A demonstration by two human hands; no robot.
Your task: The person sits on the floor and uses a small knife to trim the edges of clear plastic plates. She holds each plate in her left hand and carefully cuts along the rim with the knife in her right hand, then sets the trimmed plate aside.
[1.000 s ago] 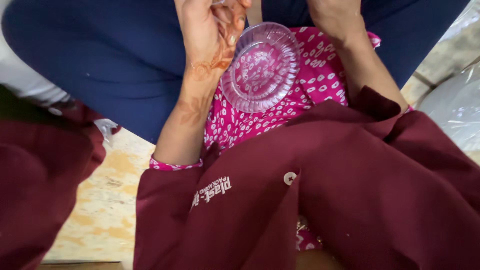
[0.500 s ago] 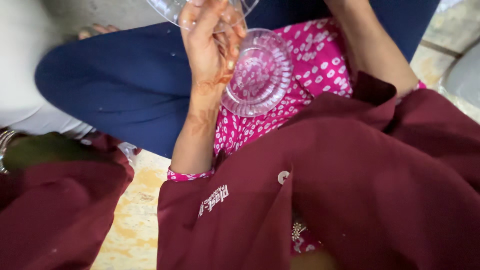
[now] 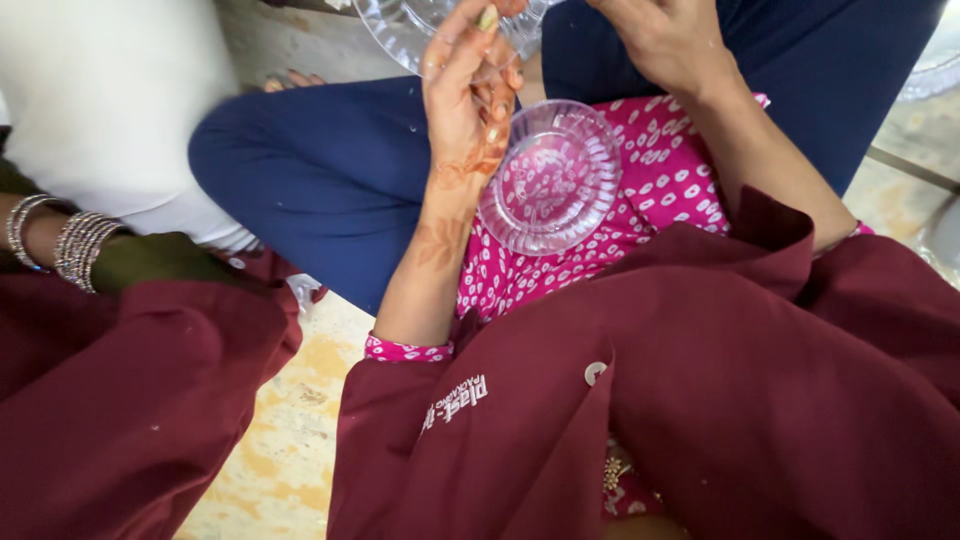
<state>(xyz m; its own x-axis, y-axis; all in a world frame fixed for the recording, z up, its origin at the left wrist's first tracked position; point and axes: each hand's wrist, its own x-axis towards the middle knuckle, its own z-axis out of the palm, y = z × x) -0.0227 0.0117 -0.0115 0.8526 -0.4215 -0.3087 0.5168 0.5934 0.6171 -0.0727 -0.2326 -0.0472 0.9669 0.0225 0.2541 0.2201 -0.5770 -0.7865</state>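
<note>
Head view, looking down at a lap; the person sits cross-legged in dark blue trousers (image 3: 330,190), a pink patterned tunic (image 3: 690,190) and a maroon coat (image 3: 720,400). Left hand (image 3: 470,95) raised, fingers curled and gripping the rim of a clear plastic dish (image 3: 410,30) at the top edge of the frame; a small yellowish piece shows at the fingertips, too small to identify; henna marks on wrist and palm. Right hand (image 3: 665,40) also at the top edge, fingers bent downward; what it grasps, if anything, cannot be told, as the fingertips are cut off by the frame. A second clear ribbed bowl (image 3: 550,175) rests on the tunic in the lap, just beside the left wrist, upright and untouched. At far left, another person's arm with silver bangles (image 3: 65,240) and a maroon sleeve (image 3: 120,400); pale stone floor (image 3: 290,450) between.
</note>
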